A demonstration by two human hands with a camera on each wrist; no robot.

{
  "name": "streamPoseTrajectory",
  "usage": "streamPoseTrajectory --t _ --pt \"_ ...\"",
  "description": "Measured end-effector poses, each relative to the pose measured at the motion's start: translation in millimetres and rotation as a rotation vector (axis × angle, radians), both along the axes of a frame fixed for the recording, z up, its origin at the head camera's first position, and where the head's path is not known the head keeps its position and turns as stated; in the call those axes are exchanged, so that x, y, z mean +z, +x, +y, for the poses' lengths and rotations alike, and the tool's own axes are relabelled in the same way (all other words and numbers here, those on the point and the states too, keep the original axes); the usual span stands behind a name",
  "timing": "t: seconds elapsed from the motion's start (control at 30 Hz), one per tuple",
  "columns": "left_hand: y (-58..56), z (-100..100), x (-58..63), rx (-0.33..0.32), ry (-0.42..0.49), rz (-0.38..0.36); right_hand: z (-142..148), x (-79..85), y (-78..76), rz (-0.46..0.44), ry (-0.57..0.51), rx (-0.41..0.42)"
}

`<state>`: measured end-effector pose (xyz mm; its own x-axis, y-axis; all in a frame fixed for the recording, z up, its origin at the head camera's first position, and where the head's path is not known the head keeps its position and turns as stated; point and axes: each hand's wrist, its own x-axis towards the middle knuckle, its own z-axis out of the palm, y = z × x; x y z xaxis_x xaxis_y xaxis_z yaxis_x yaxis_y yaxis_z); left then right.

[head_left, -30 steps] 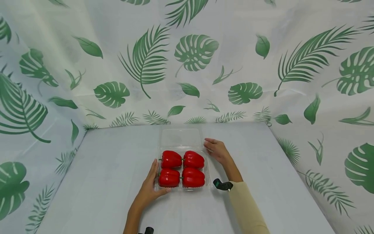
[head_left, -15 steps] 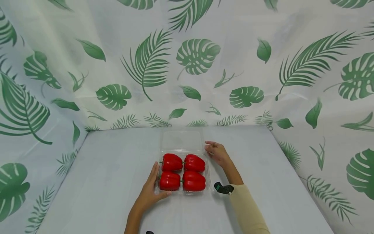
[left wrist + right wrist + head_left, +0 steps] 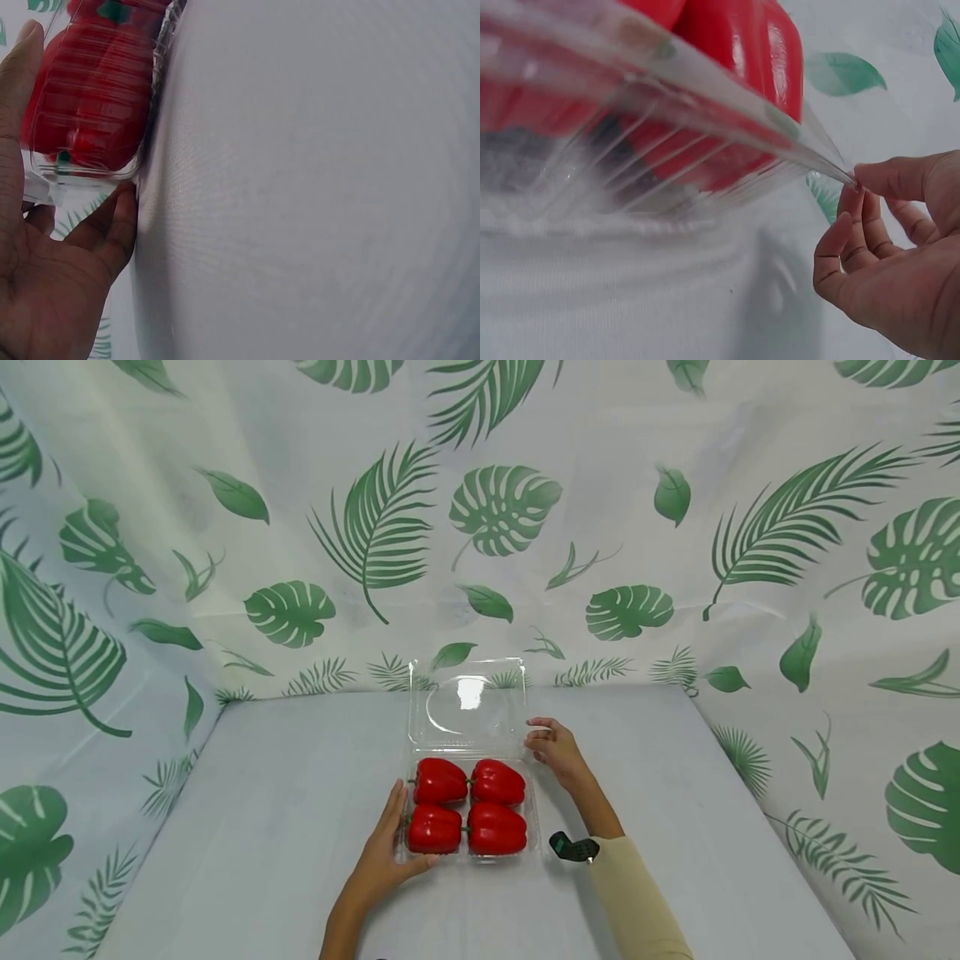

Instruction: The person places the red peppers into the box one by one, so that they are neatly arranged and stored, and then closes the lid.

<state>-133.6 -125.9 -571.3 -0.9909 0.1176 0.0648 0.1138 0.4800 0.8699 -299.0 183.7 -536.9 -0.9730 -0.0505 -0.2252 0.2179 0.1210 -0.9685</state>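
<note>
A clear plastic clamshell box [image 3: 532,827] stands on the table with its lid [image 3: 467,702] raised at the back, tilted upward. Several red bell peppers [image 3: 497,828] lie inside in two rows. My left hand [image 3: 378,856] spreads around the box's near left corner, straight fingers along the left side and thumb at the front edge. In the left wrist view, my fingertips touch the box's ribbed wall [image 3: 97,161]. At the lid's right edge, my right hand [image 3: 555,747] pinches the clear plastic between thumb and fingertips, as the right wrist view shows at close range.
A white cloth covers the table [image 3: 285,793]. Behind it and along both sides hangs a leaf-printed curtain [image 3: 525,610]. A black wrist device [image 3: 573,847] sits at the right sleeve cuff [image 3: 611,852].
The lid has swung up from lying back on the table to a raised tilt, its top edge now against the curtain in view. Both hands keep nearly the same places; the view shifted slightly.
</note>
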Motion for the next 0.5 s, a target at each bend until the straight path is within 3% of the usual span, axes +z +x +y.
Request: streamPoseTrajectory --t 0.27,0.5 --pt "-0.1 -1.2 -2.2 0.003 -0.004 0.008 6.9 1.1 5.9 0.175 0.053 0.080" --pt "0.2 -0.3 0.1 0.002 0.001 0.011 5.6 28.4 20.5 0.304 0.078 0.138"
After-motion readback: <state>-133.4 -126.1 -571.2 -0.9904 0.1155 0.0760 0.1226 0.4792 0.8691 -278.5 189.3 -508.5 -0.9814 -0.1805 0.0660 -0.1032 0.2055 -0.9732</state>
